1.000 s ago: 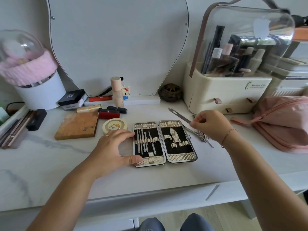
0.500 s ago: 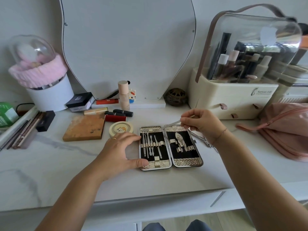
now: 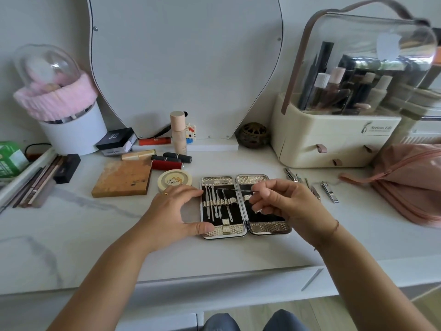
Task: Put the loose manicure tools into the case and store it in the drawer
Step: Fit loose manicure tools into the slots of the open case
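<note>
Head view. The case (image 3: 245, 206) lies open and flat on the desk (image 3: 71, 225), its landmark for all that follows. The right hand (image 3: 286, 206) hovers over the case's right half, its fingers (image 3: 261, 191) pinched shut on a thin tool (image 3: 235, 190) that reaches leftward above the left half. The left hand (image 3: 171, 211) rests at the case's left edge, fingers spread and holding nothing, thumb touching the lower left corner and bracing it. More loose tools (image 3: 312, 187) lie on the desk right of the case, near a pink bag (image 3: 410, 182). The tool looks light, stiff, smooth and probably slippery, with a fine tip; a pinch at the rear of its shaft likely suits sliding it under a strap. The drawer (image 3: 238, 285) sits closed below the case.
</note>
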`<state>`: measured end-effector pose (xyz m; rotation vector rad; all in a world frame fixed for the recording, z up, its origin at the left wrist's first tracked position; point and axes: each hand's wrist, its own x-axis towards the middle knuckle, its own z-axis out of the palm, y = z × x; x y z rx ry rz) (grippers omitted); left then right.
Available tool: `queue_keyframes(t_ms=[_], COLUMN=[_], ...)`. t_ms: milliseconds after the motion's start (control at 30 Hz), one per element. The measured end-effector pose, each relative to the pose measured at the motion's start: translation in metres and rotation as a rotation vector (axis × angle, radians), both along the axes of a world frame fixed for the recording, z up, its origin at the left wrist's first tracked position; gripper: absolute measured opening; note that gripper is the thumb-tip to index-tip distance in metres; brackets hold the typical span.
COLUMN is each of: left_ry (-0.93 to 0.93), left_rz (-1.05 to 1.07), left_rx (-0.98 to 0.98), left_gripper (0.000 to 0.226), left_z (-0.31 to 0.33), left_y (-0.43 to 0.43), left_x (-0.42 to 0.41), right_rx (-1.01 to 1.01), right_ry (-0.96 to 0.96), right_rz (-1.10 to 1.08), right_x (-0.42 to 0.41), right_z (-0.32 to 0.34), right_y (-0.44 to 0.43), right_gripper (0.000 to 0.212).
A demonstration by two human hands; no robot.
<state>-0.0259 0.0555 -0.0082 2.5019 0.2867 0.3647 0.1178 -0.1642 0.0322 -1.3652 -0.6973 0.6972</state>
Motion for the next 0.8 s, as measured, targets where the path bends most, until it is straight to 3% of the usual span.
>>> queue_keyframes(t_ms=[267, 400, 567, 667, 800], left_ry=[0.016, 0.008, 0.013, 0.009, 0.014], left_rz=[0.018, 0.013, 0.011, 0.009, 0.006], left_rx=[-0.017, -0.011, -0.02, -0.014, 0.002], left_gripper=[0.101, 0.102, 0.102, 0.102, 0.105], left_z=[0.004, 0.007, 0.009, 0.009, 0.008], left_y=[-0.004, -0.007, -0.008, -0.007, -0.006], left_x=[-0.001, -0.002, -0.003, -0.003, -0.002], right_rx=[-0.186, -0.351, -0.455, -0.474, -0.49], right_ry=[0.261, 0.287, 0.325, 0.448, 0.581], right_rz=[0.143, 0.134, 0.192, 0.222, 0.196], right_x=[-0.014, -0.012, 0.002, 0.009, 0.013], right_z=[0.013, 0.011, 0.008, 0.006, 0.011], right_y=[0.004, 0.025, 0.05, 0.064, 0.073], right_gripper=[0.036, 0.003, 0.005, 0.016, 0.015])
